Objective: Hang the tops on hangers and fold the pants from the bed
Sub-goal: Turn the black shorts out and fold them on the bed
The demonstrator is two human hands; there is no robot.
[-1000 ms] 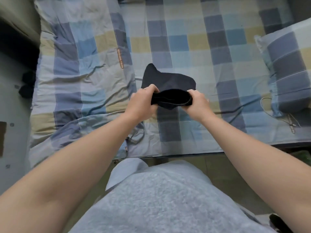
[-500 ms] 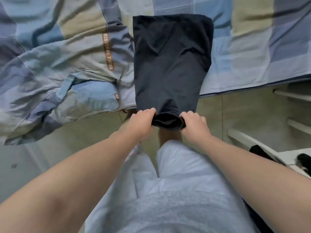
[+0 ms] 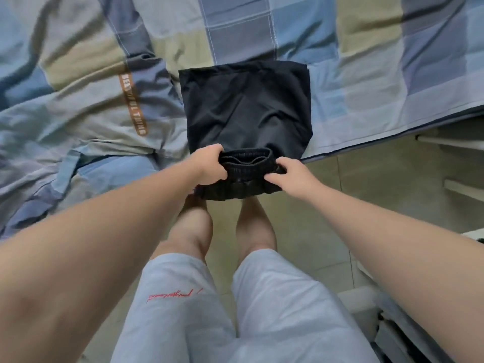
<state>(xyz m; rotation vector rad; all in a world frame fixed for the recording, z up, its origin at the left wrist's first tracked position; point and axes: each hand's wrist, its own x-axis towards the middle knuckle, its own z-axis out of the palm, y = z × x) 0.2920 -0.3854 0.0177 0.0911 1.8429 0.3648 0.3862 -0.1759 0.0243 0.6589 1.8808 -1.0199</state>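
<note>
Left hand [image 3: 209,163] and right hand [image 3: 290,174] clenched black shorts [image 3: 246,108] by waistband; garment since pulled flat on bed [image 3: 366,74]; first fold likely next.

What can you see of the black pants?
The pants are black, of thin, slightly creased cloth with a ribbed elastic waistband. Their far part lies flat as a rough rectangle on the bed at its edge; the waistband end is raised past the edge, gripped by the left hand and right hand at either side.
</note>
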